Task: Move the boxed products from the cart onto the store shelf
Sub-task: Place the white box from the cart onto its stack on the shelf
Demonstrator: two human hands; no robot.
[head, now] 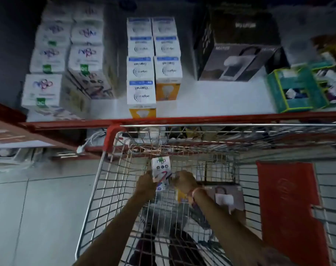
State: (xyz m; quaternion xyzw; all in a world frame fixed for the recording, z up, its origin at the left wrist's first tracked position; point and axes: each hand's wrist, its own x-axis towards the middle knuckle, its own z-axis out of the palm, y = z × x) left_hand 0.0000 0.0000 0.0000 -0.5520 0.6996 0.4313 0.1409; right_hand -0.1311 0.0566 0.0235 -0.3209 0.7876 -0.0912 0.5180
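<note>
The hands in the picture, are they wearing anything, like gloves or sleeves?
No gloves and no sleeves: both forearms are bare as far as the picture shows. The left hand wears nothing visible. The right hand has a thin pinkish-orange band around its wrist.

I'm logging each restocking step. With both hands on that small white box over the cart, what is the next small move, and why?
Probably lift the white box clear of the cart toward the shelf: left hand and right hand already grip it, and matching boxes sit at the shelf's left.
</note>
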